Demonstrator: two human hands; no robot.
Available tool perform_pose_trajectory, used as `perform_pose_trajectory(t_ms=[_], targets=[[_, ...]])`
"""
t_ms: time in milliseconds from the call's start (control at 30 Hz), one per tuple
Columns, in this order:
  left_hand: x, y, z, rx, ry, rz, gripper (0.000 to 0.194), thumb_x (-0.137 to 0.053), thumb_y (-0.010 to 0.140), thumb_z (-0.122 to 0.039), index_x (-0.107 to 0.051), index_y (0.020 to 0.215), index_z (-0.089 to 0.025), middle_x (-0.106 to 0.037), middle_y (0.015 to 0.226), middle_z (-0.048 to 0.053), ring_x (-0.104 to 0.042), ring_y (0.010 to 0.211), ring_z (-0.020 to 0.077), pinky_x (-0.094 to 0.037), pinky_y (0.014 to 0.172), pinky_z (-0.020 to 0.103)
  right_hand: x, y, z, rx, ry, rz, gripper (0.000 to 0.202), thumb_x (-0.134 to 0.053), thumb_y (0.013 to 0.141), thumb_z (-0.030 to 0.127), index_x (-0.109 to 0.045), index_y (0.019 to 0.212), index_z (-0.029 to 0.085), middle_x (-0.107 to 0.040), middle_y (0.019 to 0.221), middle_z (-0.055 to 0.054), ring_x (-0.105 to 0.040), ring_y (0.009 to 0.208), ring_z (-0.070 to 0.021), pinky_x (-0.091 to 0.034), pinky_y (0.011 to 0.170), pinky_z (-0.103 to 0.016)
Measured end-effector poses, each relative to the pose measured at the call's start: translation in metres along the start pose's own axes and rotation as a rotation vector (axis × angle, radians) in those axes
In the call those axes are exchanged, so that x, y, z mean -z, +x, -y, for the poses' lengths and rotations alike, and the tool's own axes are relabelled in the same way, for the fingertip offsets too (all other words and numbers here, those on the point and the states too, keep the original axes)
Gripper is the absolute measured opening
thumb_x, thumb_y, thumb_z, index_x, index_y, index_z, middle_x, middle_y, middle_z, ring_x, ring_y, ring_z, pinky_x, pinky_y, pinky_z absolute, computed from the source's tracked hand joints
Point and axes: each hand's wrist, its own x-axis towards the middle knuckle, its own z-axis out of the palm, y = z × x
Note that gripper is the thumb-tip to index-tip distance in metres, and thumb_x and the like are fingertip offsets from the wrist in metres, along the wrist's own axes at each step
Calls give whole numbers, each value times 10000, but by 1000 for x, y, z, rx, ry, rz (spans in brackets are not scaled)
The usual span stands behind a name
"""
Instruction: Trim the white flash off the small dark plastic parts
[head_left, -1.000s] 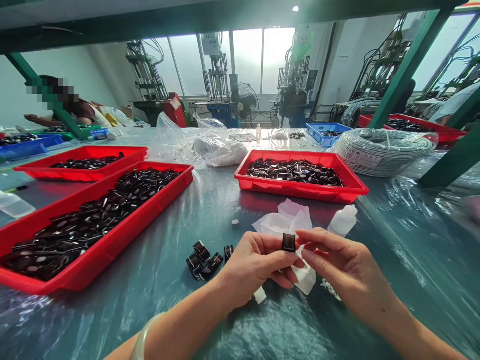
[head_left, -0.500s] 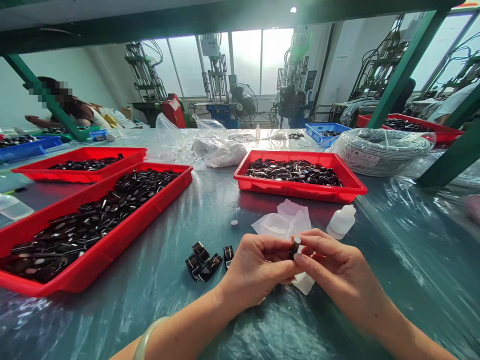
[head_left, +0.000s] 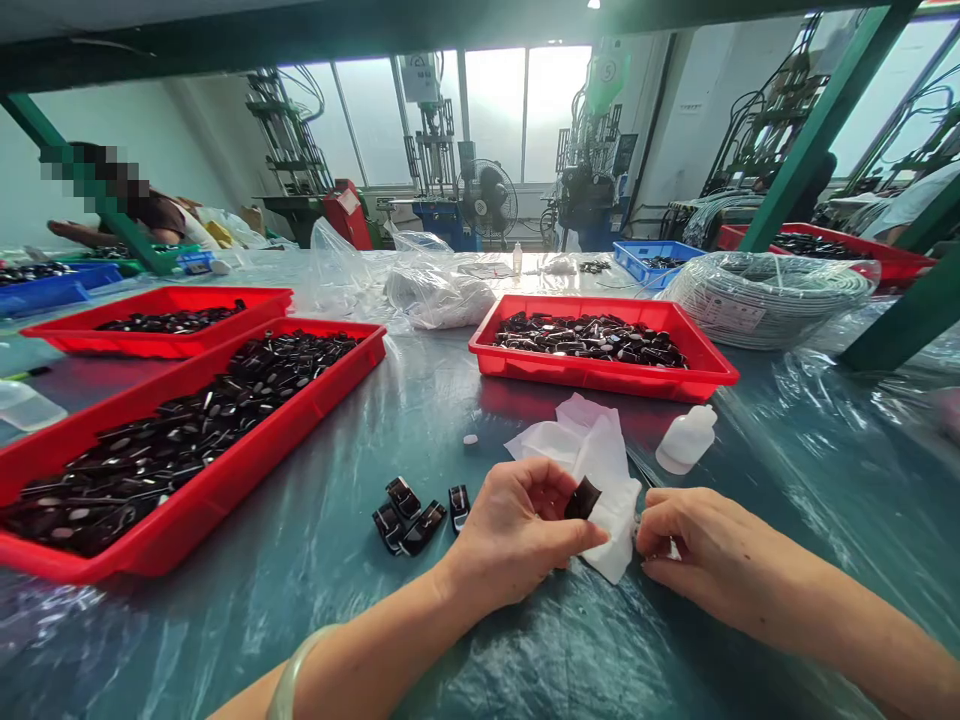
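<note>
My left hand is closed on a small glossy black plastic part, pinched between thumb and fingers. My right hand is apart from it, low over the table, its fingers pinched together at the right edge of a crumpled white tissue; what they hold, if anything, I cannot make out. Beyond the right hand, a small white squeeze bottle lies tilted. Left of my left hand are several similar black parts on the table. A small pale oval piece lies farther back.
A long red tray of black parts is on the left, another red tray ahead. A wrapped cable coil lies at the right by a green post. Plastic bags lie behind. Another person sits far left.
My right hand has let go of the black part and moved right and down to the tissue's edge. My left hand keeps the part, now turned to show a broader dark face.
</note>
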Motion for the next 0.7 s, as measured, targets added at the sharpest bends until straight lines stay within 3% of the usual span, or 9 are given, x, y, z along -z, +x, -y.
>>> perform_pose_trajectory(t_ms=[233, 400, 533, 700], targets=[[-1, 0, 1, -20, 12, -23, 289, -798, 485, -212, -567, 636, -126, -518, 521, -57, -433, 451, 48, -357, 394, 151, -12, -3, 1, 85, -37, -28, 185, -396, 713, 56, -451, 630, 212, -568, 712, 11, -497, 629, -138, -378, 559, -258], [-1, -1, -2, -8, 44, -21, 250, -773, 505, -156, -558, 628, -125, -505, 511, -65, -424, 456, 47, -344, 404, 150, -5, -7, 5, 150, 22, -94, 162, -404, 784, 109, -444, 668, 216, -559, 730, 9, -507, 641, -131, -411, 593, -259], [0, -3, -2, -22, 118, -11, 184, -726, 552, -121, -560, 631, -131, -490, 510, -66, -420, 461, 48, -343, 437, 160, 8, -4, 10, 18, 190, -156, 170, -429, 840, 245, -514, 695, 220, -566, 661, 6, -491, 575, -132, -393, 518, -257], [0, -4, 7, -150, 277, -18, 133, -706, 600, -176, -603, 676, -139, -559, 609, -22, -452, 548, 80, -358, 507, 190, 12, 3, 17, -95, 554, -339, 201, -536, 798, 376, -624, 769, 197, -620, 669, -20, -521, 569, -144, -414, 497, -260]])
